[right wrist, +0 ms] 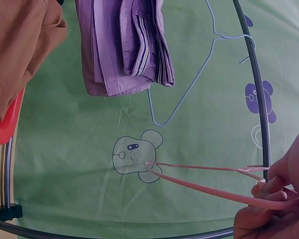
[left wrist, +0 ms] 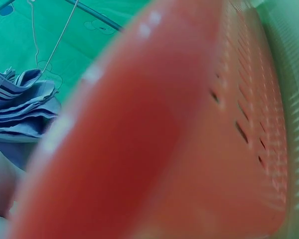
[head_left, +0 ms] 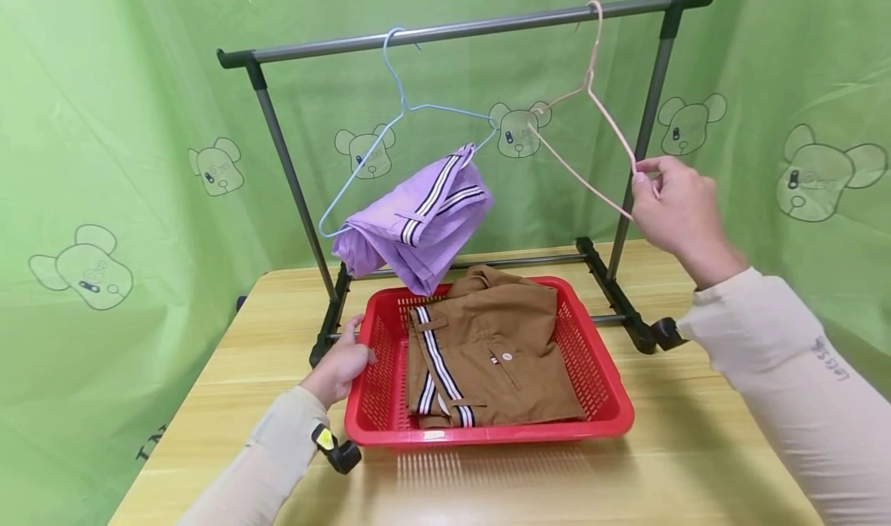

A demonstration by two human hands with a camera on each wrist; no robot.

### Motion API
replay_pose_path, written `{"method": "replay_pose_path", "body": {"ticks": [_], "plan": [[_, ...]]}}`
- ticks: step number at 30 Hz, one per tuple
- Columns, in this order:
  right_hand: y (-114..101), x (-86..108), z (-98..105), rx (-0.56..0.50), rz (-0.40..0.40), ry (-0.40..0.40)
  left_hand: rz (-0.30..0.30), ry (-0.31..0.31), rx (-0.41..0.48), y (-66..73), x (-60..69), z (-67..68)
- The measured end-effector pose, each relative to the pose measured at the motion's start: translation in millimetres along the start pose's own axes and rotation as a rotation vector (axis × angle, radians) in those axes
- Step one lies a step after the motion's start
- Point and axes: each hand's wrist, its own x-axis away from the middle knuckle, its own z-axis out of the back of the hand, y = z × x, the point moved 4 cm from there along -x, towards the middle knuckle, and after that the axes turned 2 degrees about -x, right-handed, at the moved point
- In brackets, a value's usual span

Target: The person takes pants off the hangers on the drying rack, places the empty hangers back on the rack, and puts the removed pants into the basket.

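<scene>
My right hand point(head_left: 678, 205) pinches the right corner of a pink hanger point(head_left: 612, 124), whose hook sits over the rack's top bar point(head_left: 487, 25). No garment is on this hanger. With my left hand point(head_left: 343, 365) I grip the left rim of a red basket point(head_left: 522, 433), the thumb over the edge. Folded brown trousers point(head_left: 497, 356) with a striped waistband lie in it. From a blue hanger point(head_left: 362, 158) on the same bar hang folded purple trousers point(head_left: 425, 216). The basket's wall point(left wrist: 189, 174) fills most of the left wrist view, blurred.
The rack's left post point(head_left: 292, 170) and right post point(head_left: 647, 116) stand on black feet point(head_left: 612, 302) on the wooden table point(head_left: 278, 309). Behind and around hangs a green curtain point(head_left: 139, 124) printed with bear heads.
</scene>
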Motion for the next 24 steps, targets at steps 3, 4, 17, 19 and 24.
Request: {"method": "replay_pose_path", "body": {"ticks": [3, 4, 17, 19, 24], "plan": [[2, 2.1, -1, 0.001, 0.002, -0.001, 0.003, 0.001, -0.007, -0.8, 0.3, 0.4], [2, 2.9, -1, 0.000, 0.004, 0.000, 0.005, 0.001, -0.009, -1.1, 0.4, 0.4], [12, 22.7, -6, -0.052, -0.008, 0.024, 0.001, 0.004, -0.018, 0.1, 1.2, 0.6], [16, 26.9, -7, -0.070, -0.014, 0.034, 0.000, 0.003, -0.019, 0.5, 1.5, 0.6], [30, 38.1, -13, -0.123, -0.048, 0.093, -0.008, -0.002, -0.010, 1.1, 1.4, 0.7]]}}
